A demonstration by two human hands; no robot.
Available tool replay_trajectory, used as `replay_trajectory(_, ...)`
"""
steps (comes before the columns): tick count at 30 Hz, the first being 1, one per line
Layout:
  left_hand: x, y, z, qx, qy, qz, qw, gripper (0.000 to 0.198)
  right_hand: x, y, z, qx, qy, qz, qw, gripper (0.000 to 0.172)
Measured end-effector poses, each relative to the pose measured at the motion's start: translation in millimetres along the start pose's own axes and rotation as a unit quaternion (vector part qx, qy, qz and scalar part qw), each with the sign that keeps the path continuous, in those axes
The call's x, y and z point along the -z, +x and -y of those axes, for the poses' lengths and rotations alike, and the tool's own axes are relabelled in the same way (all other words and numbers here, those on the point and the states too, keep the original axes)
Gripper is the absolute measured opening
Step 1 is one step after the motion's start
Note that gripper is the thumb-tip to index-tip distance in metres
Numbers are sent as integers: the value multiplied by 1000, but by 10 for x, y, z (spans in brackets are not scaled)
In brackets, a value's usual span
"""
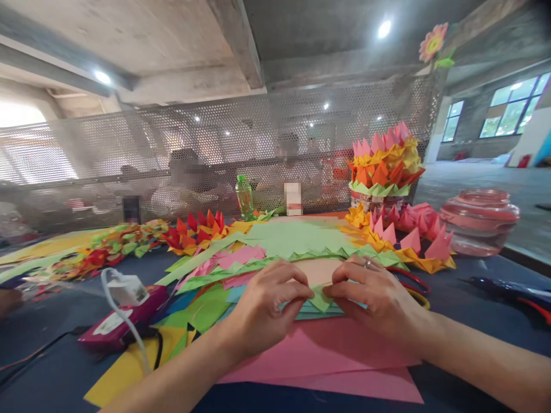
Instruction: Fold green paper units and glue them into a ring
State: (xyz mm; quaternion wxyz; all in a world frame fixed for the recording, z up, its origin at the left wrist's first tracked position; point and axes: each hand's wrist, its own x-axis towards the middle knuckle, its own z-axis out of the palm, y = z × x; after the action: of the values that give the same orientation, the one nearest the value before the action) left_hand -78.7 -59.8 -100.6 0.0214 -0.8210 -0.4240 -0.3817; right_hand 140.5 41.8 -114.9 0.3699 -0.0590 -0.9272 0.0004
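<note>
Between my two hands is a small piece of light green paper (pixel 321 300), its lower edge tapering to a corner. My left hand (pixel 272 297) pinches its left side between thumb and fingertips. On the other side, my right hand (pixel 375 293), with a ring on one finger, pinches the paper's right side. Beneath the hands lie blue-green sheets, and nearer to me large pink paper sheets (pixel 327 350). Just beyond the fingers runs a zigzag strip of folded green paper (pixel 321 256). A stack of pale green sheets (pixel 297 234) lies behind it.
A purple power strip (pixel 123 321) with a white plug and cables sits left. Red-orange folded pieces (pixel 196 229), a green-capped bottle (pixel 244 198), a layered paper flower stack (pixel 383 166) and a pink-tinted jar (pixel 480 221) stand around. A perforated metal screen (pixel 142 137) closes the back; people sit behind it.
</note>
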Motion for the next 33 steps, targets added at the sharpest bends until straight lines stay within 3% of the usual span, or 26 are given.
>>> replay_trajectory(6, -35, -58, 51, -10, 78, 107, 991, 14, -42, -16, 17, 19, -18, 79, 997, 26)
replay_trajectory(13, -31, -74, -12, 20, 70, 143, 987, 8, 5, 6, 109, -50, 24, 179, 982, 10)
replay_trajectory(19, -108, -43, -40, 130, -38, 140, 981, 11, 1, 12, 67, -56, 54, 187, 979, 13)
replay_trajectory(26, -214, 35, 42, 289, -67, 110, 949, 19, -118, 5, -66, -238, 137, 181, 944, 26)
replay_trajectory(33, -294, 59, 67, 315, -42, 101, 943, 10, -148, 23, -45, -267, 123, 160, 942, 12)
